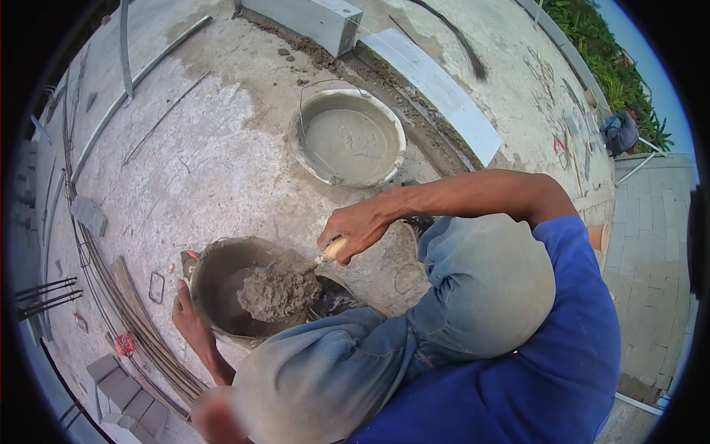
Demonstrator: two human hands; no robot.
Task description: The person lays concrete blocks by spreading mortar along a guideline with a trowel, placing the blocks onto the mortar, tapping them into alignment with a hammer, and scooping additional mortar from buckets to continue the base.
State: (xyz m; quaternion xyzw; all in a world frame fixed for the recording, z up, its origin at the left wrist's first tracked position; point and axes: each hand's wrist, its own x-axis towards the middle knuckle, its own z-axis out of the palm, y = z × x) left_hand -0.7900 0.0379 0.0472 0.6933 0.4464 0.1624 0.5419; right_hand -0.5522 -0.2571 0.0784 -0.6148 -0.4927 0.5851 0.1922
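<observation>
My right hand is closed round the light wooden handle of a trowel. A heap of wet grey mortar lies on the trowel and hides most of its blade. Below it stands a round bucket between my feet, its inner wall coated with grey mortar. At the bucket's left side, my left hand grips the outer edge; some of its fingers are hidden. Farther ahead sits a wide white-rimmed pail with a wire handle, holding grey watery mix.
A pale block and a long white slab border a mortar-filled groove beyond the pail. Rods and pipes run along the left, near grey blocks. Another person crouches at the far right by paving.
</observation>
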